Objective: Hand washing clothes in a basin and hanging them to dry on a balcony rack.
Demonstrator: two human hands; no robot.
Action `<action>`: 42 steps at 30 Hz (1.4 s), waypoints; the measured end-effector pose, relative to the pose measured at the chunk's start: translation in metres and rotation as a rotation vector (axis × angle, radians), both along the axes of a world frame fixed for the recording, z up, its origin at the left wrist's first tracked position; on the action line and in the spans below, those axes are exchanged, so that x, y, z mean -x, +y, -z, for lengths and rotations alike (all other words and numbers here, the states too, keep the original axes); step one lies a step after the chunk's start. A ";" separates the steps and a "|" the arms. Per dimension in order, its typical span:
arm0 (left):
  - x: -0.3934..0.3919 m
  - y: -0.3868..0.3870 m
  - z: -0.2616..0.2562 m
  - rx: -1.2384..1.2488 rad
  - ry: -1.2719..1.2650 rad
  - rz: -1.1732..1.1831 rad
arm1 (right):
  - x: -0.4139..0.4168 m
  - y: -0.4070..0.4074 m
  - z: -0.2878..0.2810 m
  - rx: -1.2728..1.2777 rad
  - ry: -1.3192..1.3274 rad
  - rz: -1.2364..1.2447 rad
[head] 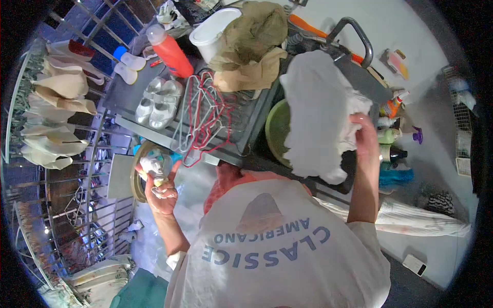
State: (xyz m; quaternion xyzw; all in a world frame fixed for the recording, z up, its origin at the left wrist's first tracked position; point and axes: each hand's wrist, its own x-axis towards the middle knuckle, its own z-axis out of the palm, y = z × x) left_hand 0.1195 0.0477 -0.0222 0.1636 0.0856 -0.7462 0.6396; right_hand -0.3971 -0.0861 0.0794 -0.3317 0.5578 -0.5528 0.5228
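Note:
My left hand (163, 194), palm up at the left, holds a small crumpled white bundle (153, 165) over a round tan-rimmed container (135, 169). Its thumb side is spread away from the bundle. To the right, my right hand (364, 133) grips the bunched edge of a white cloth (317, 115). That cloth hangs spread out beside and partly over a green basin (275, 131), hiding much of it. Red and white hangers (204, 119) lie on the dark ribbed counter between my hands, next to a pair of silver shoes (160, 102).
A red bottle (175, 56), a white lidded tub (215, 29) and brown cloths (250, 42) stand or lie at the counter's back. A metal faucet (354, 34) rises behind the white cloth. Several bottles (389, 134) line the right side. Metal window bars (96, 165) run along the left.

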 end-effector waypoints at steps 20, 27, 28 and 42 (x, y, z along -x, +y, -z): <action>0.126 0.065 -0.029 -0.107 -0.210 -0.182 | 0.028 -0.014 0.303 -0.279 1.411 -0.755; 0.162 0.096 -0.055 -0.250 -0.298 -0.257 | 0.032 -0.059 0.387 -0.326 1.309 -1.136; 0.166 0.094 -0.061 -0.245 -0.308 -0.256 | 0.045 -0.059 0.443 -0.334 1.306 -1.128; 0.160 0.086 -0.057 -0.144 -0.317 -0.243 | 0.098 -0.079 0.238 -0.252 0.563 -1.154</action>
